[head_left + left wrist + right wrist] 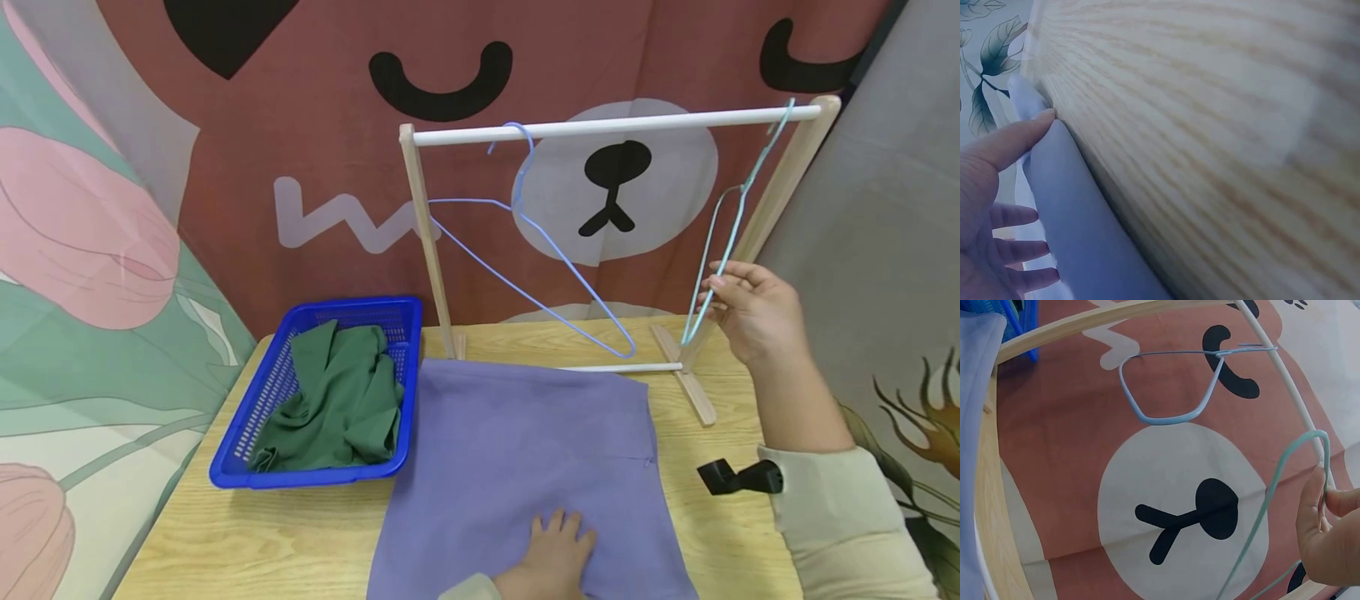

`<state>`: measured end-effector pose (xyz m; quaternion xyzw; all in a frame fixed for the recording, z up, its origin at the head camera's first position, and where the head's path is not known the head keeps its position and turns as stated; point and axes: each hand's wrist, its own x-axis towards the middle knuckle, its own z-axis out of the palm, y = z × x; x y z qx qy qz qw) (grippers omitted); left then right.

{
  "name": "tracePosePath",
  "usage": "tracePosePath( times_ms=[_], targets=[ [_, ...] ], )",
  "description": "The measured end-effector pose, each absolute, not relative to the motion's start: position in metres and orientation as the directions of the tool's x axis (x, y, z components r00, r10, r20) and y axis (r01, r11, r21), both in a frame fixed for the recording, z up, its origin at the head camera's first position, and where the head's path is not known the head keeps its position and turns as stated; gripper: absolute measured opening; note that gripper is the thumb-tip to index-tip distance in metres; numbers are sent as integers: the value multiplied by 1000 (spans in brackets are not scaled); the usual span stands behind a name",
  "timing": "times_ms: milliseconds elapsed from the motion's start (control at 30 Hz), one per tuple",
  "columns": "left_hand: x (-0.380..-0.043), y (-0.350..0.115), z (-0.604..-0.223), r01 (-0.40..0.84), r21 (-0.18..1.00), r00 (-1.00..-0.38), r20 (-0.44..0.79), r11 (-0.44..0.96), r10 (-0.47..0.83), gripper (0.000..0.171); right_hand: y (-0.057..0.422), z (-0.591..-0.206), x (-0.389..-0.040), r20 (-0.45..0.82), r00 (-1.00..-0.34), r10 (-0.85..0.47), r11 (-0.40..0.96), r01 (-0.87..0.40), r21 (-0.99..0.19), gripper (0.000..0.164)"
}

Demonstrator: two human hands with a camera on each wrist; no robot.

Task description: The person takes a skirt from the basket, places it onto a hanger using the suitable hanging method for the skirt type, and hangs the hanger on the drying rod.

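Note:
My right hand [761,317] pinches the lower end of a mint-green hanger [743,196], whose hook sits at the right end of the rack's white top rod [637,125]. In the right wrist view, thumb and fingers close on the green wire [1272,481]. A purple garment [525,442] lies spread on the wooden table, its straight top edge towards the rack. My left hand [551,554] rests on its lower part with the fingers spread. The left wrist view shows the thumb and straight fingertips against the purple cloth [1079,212].
A blue hanger [533,154] hangs from the rod's left part. On the left stands a blue basket [315,481] with a crumpled green cloth [330,400] inside. The rack's wooden foot [693,396] stands right of the garment. Printed curtains hang behind and beside the table.

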<state>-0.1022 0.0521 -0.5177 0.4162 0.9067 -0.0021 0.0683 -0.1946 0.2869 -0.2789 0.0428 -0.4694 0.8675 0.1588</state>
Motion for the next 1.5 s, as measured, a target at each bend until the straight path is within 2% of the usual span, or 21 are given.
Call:
tracePosePath(
  times_ms=[167, 333, 567, 800, 1267, 1500],
  targets=[
    [-102, 51, -518, 737, -2, -675, -63, 676, 735, 70, 286, -276, -193, 241, -947, 211, -569, -319, -758, 11],
    [-103, 52, -519, 719, -21, -695, -45, 695, 718, 73, 286, -275, -188, 275, -940, 204, -562, -343, -753, 12],
    [-106, 50, -520, 730, -4, -683, 4, 683, 730, 80, 289, -284, -175, 325, -932, 161, -573, -356, -738, 13],
    [-109, 52, -517, 707, 18, -704, -74, 707, 706, 86, 291, -292, -169, 373, -920, 123, -574, -373, -729, 18],
    [-112, 56, -519, 676, -58, -735, 17, 735, 678, 69, 291, -282, -163, 435, -894, 109, -634, -400, -662, 18],
    [-112, 59, -518, 672, -72, -739, -2, 737, 674, 67, 290, -295, -151, 521, -850, 71, -539, -472, -698, 19]
  ],
)
